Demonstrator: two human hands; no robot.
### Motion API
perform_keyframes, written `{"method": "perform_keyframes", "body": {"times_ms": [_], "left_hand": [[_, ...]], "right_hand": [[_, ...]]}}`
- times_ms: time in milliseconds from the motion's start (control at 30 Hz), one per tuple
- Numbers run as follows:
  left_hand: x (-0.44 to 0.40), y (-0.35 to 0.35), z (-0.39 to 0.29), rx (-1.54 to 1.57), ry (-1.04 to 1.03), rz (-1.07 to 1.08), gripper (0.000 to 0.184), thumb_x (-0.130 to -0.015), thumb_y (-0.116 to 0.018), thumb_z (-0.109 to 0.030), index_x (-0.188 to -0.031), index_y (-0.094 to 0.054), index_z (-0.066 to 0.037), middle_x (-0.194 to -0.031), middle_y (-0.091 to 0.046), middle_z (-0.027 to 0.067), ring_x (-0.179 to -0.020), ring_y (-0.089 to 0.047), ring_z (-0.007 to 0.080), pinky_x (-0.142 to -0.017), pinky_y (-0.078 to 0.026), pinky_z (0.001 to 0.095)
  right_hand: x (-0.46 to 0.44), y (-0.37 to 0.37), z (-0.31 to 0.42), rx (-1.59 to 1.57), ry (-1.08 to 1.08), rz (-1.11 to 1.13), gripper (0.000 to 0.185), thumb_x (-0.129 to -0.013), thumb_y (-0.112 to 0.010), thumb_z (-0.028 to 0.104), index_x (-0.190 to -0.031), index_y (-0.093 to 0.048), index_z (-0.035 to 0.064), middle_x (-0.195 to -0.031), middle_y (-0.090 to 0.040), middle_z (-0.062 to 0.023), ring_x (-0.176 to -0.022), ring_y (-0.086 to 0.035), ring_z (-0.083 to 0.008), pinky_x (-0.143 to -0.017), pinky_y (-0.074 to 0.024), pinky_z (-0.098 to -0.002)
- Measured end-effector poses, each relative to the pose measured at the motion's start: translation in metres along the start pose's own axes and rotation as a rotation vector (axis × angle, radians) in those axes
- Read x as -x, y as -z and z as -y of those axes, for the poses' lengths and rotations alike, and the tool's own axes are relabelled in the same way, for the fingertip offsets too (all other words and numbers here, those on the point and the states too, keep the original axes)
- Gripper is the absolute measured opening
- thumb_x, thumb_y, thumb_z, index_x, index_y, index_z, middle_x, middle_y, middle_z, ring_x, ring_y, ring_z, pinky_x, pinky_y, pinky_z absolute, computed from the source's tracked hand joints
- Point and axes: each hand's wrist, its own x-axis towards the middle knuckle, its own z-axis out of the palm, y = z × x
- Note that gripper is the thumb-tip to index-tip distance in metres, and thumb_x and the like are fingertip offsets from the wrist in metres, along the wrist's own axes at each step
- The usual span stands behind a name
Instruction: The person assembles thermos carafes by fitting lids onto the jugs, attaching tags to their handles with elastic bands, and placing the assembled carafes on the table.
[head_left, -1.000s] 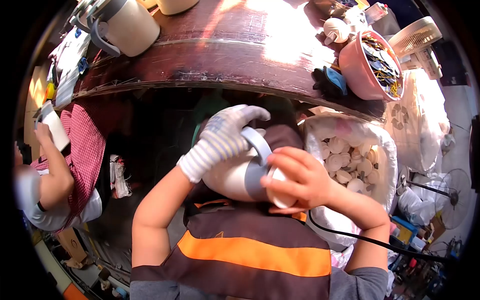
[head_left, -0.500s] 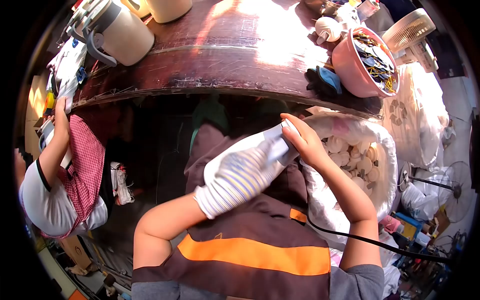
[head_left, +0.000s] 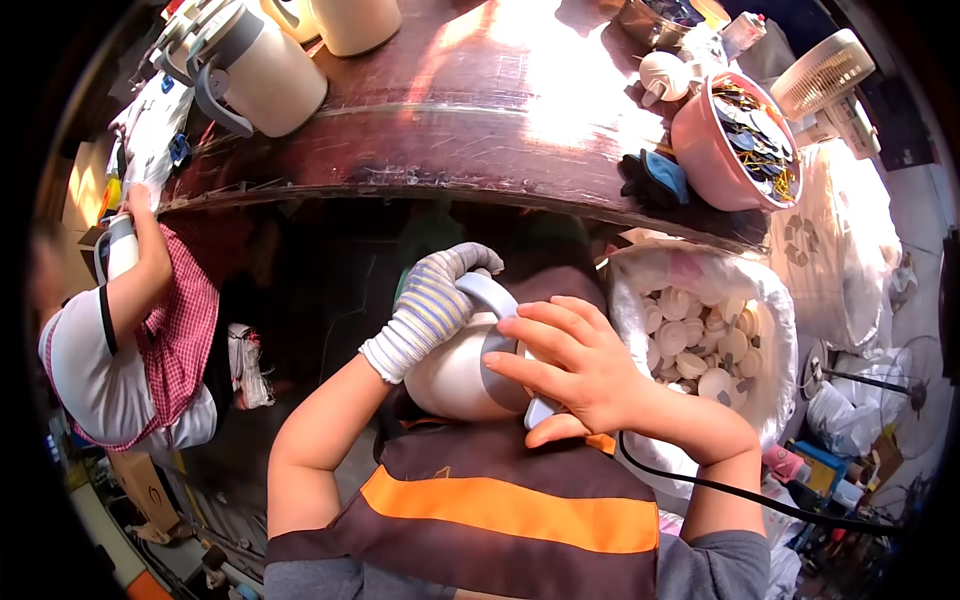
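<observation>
A white thermos jug (head_left: pixel 445 378) with a grey collar lies tilted across my lap, its top end toward the right. My left hand (head_left: pixel 430 308), in a striped knit glove, is closed around its pale grey handle (head_left: pixel 488 294). My bare right hand (head_left: pixel 585 362) grips the top end, fingers over the collar and thumb near the grey spout. The fingers hide most of the mouth, so I cannot tell if a lid is on. To the right of my right hand, a white-lined bin (head_left: pixel 775 300) holds many round white lids (head_left: pixel 690 335).
On the dark wooden table (head_left: pixel 440 150) stand more jugs (head_left: pixel 270 80), a pink bucket (head_left: pixel 700 150) of small parts, and a black-and-blue glove (head_left: pixel 660 178). A co-worker (head_left: pixel 110 350) sits at left holding another jug. A black cord (head_left: pixel 740 485) crosses my right arm.
The jug has turned, bringing its handle up and its top closer to me. My left hand moved from the jug's body to the handle. My right hand came down over the top end.
</observation>
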Motion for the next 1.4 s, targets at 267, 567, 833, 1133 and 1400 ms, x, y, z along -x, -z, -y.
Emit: {"method": "perform_keyframes", "body": {"times_ms": [267, 567, 833, 1133, 1400], "left_hand": [[0.051, 0.022, -0.081, 0.427, 0.657, 0.712, 0.027, -0.084, -0.07, -0.027, -0.098, -0.067, -0.003, -0.068, -0.062, 0.0012, -0.057, -0.058, 0.0082, -0.052, -0.044, 0.0225], [0.045, 0.0, -0.077, 0.445, 0.413, 0.317, 0.019, -0.081, -0.07, -0.017, -0.089, -0.069, 0.001, -0.064, -0.057, 0.0004, -0.047, -0.047, 0.0068, -0.044, -0.038, 0.0217], [-0.007, -0.017, -0.046, 0.759, 0.352, -0.016, 0.021, -0.086, -0.068, -0.017, -0.099, -0.063, -0.002, -0.059, -0.052, -0.0001, -0.045, -0.044, 0.0076, -0.042, -0.039, 0.0222], [-0.014, -0.016, -0.04, 0.742, 0.317, 0.037, 0.035, -0.087, -0.068, -0.03, -0.102, -0.06, 0.0, -0.065, -0.055, 0.0012, -0.052, -0.051, 0.0108, -0.045, -0.044, 0.0247], [0.003, -0.008, -0.024, 0.939, 0.381, -0.076, 0.061, -0.095, -0.047, -0.056, -0.107, -0.06, 0.002, -0.084, -0.066, 0.0117, -0.07, -0.064, 0.02, -0.069, -0.054, 0.0312]], "right_hand": [[0.0, -0.005, -0.039, -0.331, -0.419, -0.12, 0.079, -0.086, -0.047, 0.066, -0.135, -0.047, 0.0033, -0.121, -0.054, -0.0182, -0.11, -0.053, -0.0348, -0.095, -0.0409, -0.0428], [0.014, 0.075, -0.103, 0.024, -0.459, -0.486, 0.033, -0.086, -0.067, 0.025, -0.109, -0.063, 0.0028, -0.105, -0.062, -0.0132, -0.103, -0.059, -0.0311, -0.087, -0.0464, -0.0394], [0.05, 0.181, -0.211, 0.535, -0.781, -0.784, 0.024, -0.086, -0.062, 0.026, -0.099, -0.071, 0.0077, -0.096, -0.068, -0.0131, -0.092, -0.065, -0.0278, -0.085, -0.0478, -0.039], [0.052, 0.196, -0.186, 0.01, -0.827, -0.944, 0.028, -0.089, -0.064, 0.025, -0.097, -0.069, -0.0015, -0.092, -0.07, -0.0102, -0.092, -0.064, -0.0158, -0.08, -0.0483, -0.029], [0.022, 0.066, -0.087, -1.348, -0.809, -0.912, 0.023, -0.096, -0.053, 0.025, -0.097, -0.06, 0.0034, -0.109, -0.065, -0.0186, -0.104, -0.064, -0.0296, -0.091, -0.0507, -0.0397]]}}
